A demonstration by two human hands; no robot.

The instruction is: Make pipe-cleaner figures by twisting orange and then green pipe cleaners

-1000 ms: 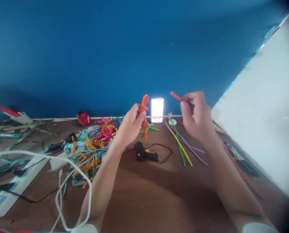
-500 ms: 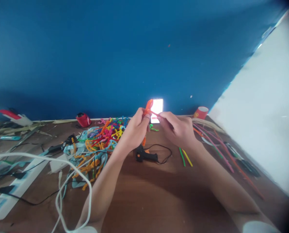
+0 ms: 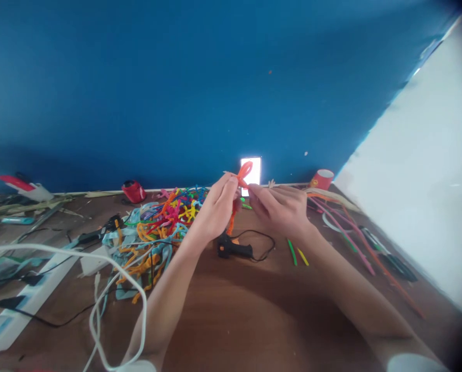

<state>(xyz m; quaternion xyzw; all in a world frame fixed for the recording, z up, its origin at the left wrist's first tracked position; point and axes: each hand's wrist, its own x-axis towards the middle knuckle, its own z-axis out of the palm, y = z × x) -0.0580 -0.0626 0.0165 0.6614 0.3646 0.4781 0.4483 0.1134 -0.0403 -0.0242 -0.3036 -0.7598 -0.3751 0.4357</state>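
Note:
An orange pipe cleaner (image 3: pixel 246 169), bent into a loop, is held up between my two hands in front of the lit phone (image 3: pixel 256 173). My left hand (image 3: pixel 218 209) pinches it at the base of the loop, and an orange length hangs below. From the other side, my right hand (image 3: pixel 283 206) has its fingertips closed on the same piece, close to the left fingers. Beneath my hands a black glue gun (image 3: pixel 234 247) lies on the table. Short green (image 3: pixel 292 252) and yellow pipe cleaners (image 3: pixel 303 257) lie under my right wrist.
A tangled heap of coloured pipe cleaners (image 3: pixel 172 212) lies left of my hands. Further left are a white power strip (image 3: pixel 29 297) and a looped white cable (image 3: pixel 144 310). Long pipe cleaners (image 3: pixel 360 243) lie at right, by a red cup (image 3: pixel 322 180). A blue wall (image 3: pixel 176 93) rises behind.
The orange loop has tilted to the right and looks more open. My right hand has moved slightly left, closer to the left fingers, and its outer fingers have shifted.

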